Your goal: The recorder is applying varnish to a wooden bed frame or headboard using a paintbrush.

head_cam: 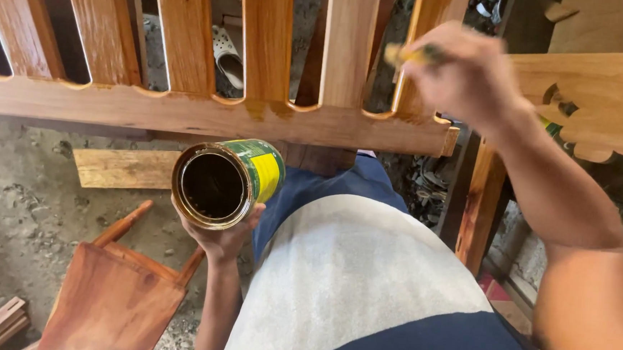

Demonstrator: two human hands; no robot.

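My left hand [222, 240] holds an open round can [228, 182] with a green and yellow label, tilted toward me so its dark liquid inside shows. My right hand [465, 76] is raised at the upper right and grips a brush with a yellow handle [405, 54]; the bristles are hidden behind the wood. The brush is at a vertical slat [425, 30] of a varnished wooden panel [207, 114], just above its scalloped lower rail. The can hangs just below that rail.
A small reddish wooden stool [113, 300] lies on the dirt floor at lower left. A bare plank [124, 168] lies under the panel. A carved unvarnished board [604, 99] sits at the right. A sandal [229, 54] shows between the slats.
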